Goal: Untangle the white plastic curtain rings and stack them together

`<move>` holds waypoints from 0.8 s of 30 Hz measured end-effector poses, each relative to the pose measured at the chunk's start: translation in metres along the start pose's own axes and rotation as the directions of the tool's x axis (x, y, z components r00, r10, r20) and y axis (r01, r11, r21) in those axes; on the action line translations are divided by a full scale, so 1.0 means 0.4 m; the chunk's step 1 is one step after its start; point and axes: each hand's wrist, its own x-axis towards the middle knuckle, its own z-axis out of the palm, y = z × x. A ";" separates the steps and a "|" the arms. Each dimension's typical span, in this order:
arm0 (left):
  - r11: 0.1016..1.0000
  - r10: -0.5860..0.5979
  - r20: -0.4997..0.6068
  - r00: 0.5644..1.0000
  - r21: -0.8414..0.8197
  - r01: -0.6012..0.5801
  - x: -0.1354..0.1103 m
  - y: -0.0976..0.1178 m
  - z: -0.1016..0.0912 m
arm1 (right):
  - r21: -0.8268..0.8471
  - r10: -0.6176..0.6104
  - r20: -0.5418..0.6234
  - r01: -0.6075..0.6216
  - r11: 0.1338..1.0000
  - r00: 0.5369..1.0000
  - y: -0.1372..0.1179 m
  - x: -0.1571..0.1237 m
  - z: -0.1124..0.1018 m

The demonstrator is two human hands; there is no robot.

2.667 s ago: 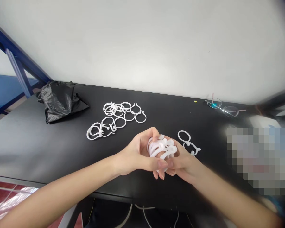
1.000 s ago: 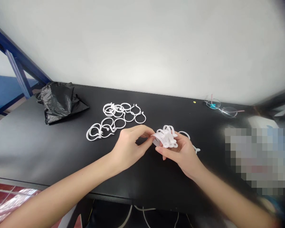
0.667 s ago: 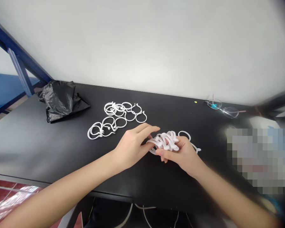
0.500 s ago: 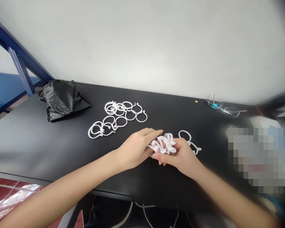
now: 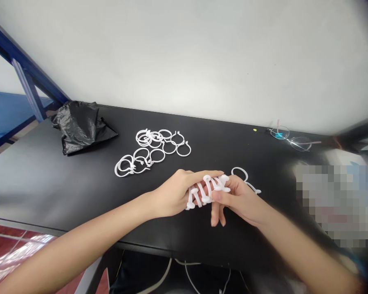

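Note:
Several white plastic rings (image 5: 206, 190) are threaded over the stretched-out fingers of my left hand (image 5: 174, 194), above the black table (image 5: 49, 192). My right hand (image 5: 241, 198) meets it from the right, its thumb and forefinger pinched on the outermost of those rings, its other fingers hanging down. Just behind my right hand lie two more white rings (image 5: 243, 177) on the table. A loose group of several white rings (image 5: 151, 151) lies further back to the left.
A crumpled black plastic bag (image 5: 79, 126) sits at the back left of the table. A pair of glasses (image 5: 290, 139) lies at the back right by the white wall. A blurred-out patch covers the right side. Blue metal bars stand at far left.
The rings, bunched in my right hand before, now sit in a row along my left fingers. My left hand has slid through them and both hands have dropped slightly toward me.

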 end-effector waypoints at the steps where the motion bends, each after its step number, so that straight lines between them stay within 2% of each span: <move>1: 0.999 -0.032 0.000 0.999 -0.036 0.032 -0.001 0.003 0.000 | 0.001 0.012 -0.015 -0.012 1.000 1.000 0.003 0.000 -0.001; 6: 0.980 -0.073 0.004 0.997 -0.186 0.072 0.001 0.001 0.007 | -0.006 0.030 -0.087 -0.030 1.000 0.996 0.009 -0.001 0.000; 8: 0.966 -0.082 0.016 0.996 -0.245 0.083 0.003 -0.006 0.009 | 0.029 0.016 -0.050 -0.014 0.999 0.999 0.006 -0.001 -0.001; 12: 0.911 -0.106 0.015 0.994 -0.399 0.103 0.008 -0.017 0.008 | 0.058 0.004 0.103 -0.010 0.998 0.995 -0.004 -0.003 -0.009; 14: 0.891 -0.104 0.019 0.994 -0.443 0.102 0.010 -0.017 0.006 | 0.046 0.008 0.104 -0.013 0.999 0.995 -0.008 -0.004 -0.010; 17: 0.902 -0.089 0.024 0.996 -0.422 0.091 0.009 -0.011 0.005 | 0.045 0.023 0.056 -0.026 0.999 0.998 -0.008 -0.005 -0.005; 24: 0.983 -0.062 -0.027 0.998 -0.176 0.056 0.003 -0.004 0.006 | 0.012 0.030 0.006 -0.030 0.999 1.000 0.002 -0.004 0.002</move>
